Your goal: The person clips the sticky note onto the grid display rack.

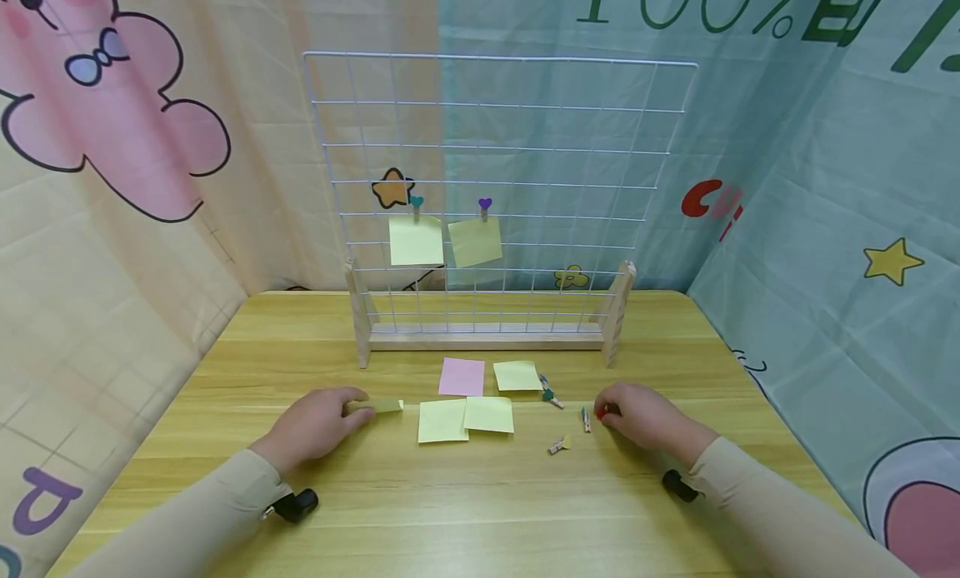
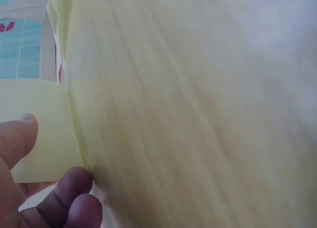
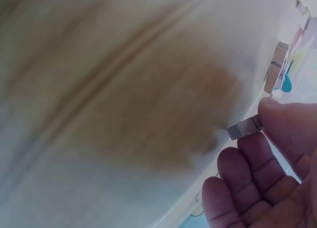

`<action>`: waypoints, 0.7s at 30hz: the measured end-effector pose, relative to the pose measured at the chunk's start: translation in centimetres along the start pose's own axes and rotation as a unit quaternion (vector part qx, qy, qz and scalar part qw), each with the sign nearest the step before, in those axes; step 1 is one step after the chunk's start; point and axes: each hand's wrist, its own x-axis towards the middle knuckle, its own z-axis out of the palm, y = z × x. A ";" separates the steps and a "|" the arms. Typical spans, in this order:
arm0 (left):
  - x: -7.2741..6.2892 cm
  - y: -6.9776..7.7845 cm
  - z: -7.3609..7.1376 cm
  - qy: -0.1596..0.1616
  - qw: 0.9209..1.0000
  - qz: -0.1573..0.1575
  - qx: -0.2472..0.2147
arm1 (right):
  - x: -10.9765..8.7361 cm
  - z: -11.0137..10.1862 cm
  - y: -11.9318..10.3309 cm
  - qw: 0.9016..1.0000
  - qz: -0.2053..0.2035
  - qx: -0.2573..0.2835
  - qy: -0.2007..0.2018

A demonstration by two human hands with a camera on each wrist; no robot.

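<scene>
My left hand [image 1: 318,424] pinches a pale yellow sticky note [image 2: 47,148] between thumb and fingers, low over the table on the left. On the right, my right hand [image 1: 648,416] holds a small wooden clothespin [image 3: 242,129] by thumb and forefinger; a bit of red [image 1: 602,412] shows at the fingertips in the head view. Between the hands lie a pink note [image 1: 461,376], a yellow note [image 1: 516,376] and two overlapping yellow notes [image 1: 442,421]. Three mini clothespins lie near my right hand: one with dark green [image 1: 550,392], a second [image 1: 586,420] and one with yellow [image 1: 558,445].
A white wire grid [image 1: 555,151] stands upright in a wooden base [image 1: 487,341] at the table's back. Two yellow notes [image 1: 416,241] hang on it from a teal heart clothespin [image 1: 416,203] and a purple one [image 1: 485,207]. Printed curtains [image 1: 825,228] enclose the wooden table [image 1: 450,511].
</scene>
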 end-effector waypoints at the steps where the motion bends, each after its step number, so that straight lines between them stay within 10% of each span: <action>1: 0.0 0.0 0.0 0.001 1.000 0.000 -0.005 | 0.0 0.0 -0.1 1.000 0.007 0.005 0.001; 21: -0.5 0.8 -0.7 -0.006 0.996 -0.035 -0.083 | 0.1 -1.1 -0.2 0.993 0.025 0.094 0.071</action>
